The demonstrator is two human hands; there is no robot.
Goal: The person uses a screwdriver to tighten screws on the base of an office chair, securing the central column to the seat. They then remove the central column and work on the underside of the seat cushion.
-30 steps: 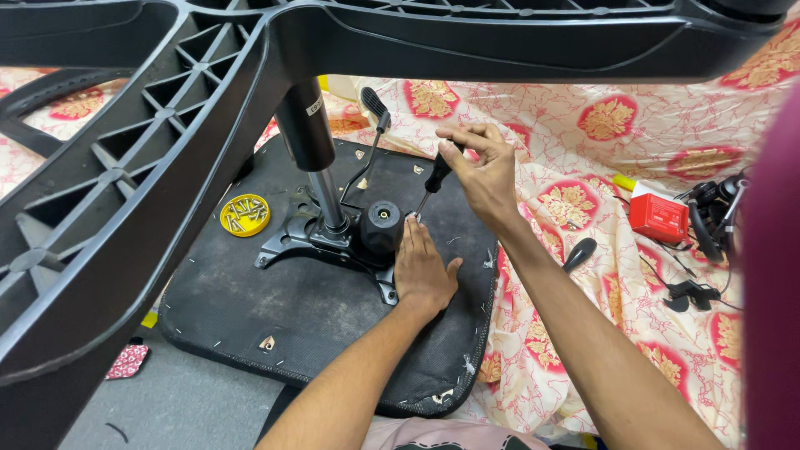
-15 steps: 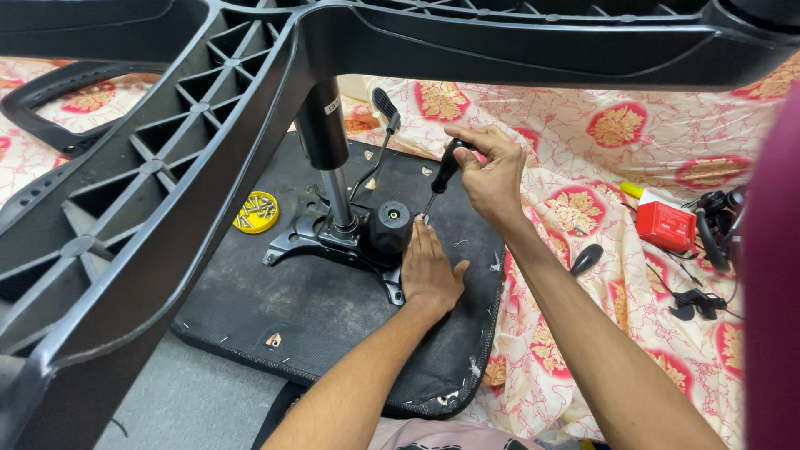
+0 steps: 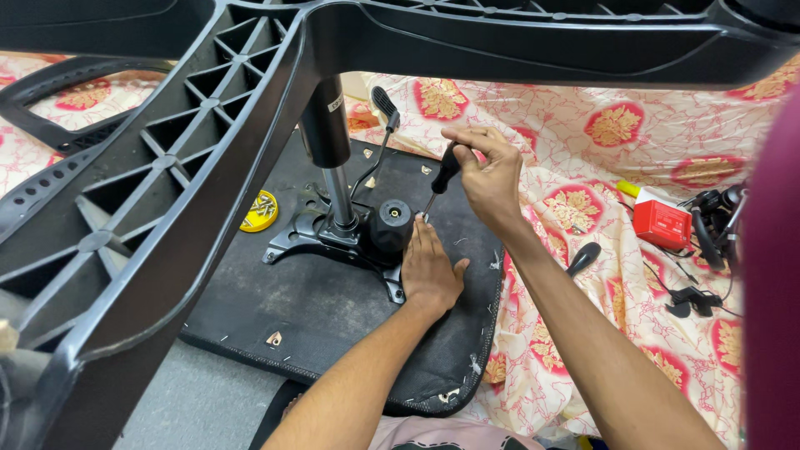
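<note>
Fingers of the right hand [image 3: 487,171] are curled tight around the black handle of a screwdriver [image 3: 440,179], near the middle of the frame. Its thin metal tip points down and to the left, just beside the fingertips of the left hand [image 3: 429,271]. That hand lies flat and open, palm down, on the black seat bottom [image 3: 317,308], holding nothing. Its fingers touch the black metal plate [image 3: 333,242] fixed to the seat, close to a round black knob [image 3: 392,223]. A shiny pole [image 3: 337,196] stands up from the plate, and a thin lever [image 3: 379,137] sticks up beside it. Black chair legs [image 3: 208,150] fill the top and left of the frame. A small yellow lid [image 3: 261,210] with screws sits left of the plate. Flowery cloth [image 3: 600,167] covers the right side, where a red box [image 3: 662,221] lies
</note>
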